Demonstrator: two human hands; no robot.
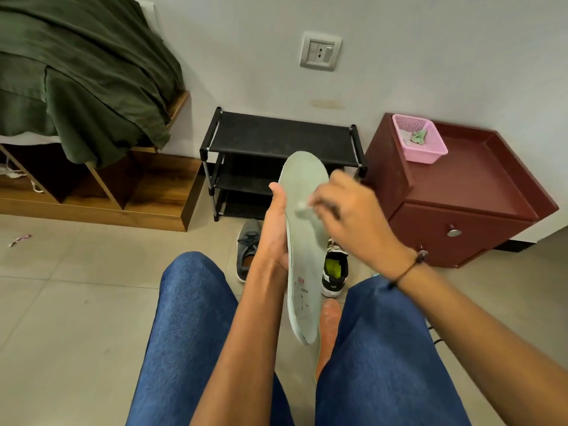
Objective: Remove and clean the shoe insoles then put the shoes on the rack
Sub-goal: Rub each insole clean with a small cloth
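Observation:
My left hand (275,229) grips a pale green insole (302,265) along its left edge and holds it upright in front of me. My right hand (353,216) is blurred over the insole's middle, and its fingertips pinch a small white wipe (302,207) against the surface. On the floor behind the insole stand a grey sneaker (247,249) and a black-and-white sneaker (335,272) with a yellow-green inside. An orange insole (329,327) lies on the floor between my knees. The black shoe rack (276,136) stands against the wall.
A dark red cabinet (461,186) right of the rack carries a pink basket (419,138) with a green cloth in it. A wooden bed frame (129,192) under a green blanket fills the left. My knees in blue jeans (190,318) take up the foreground.

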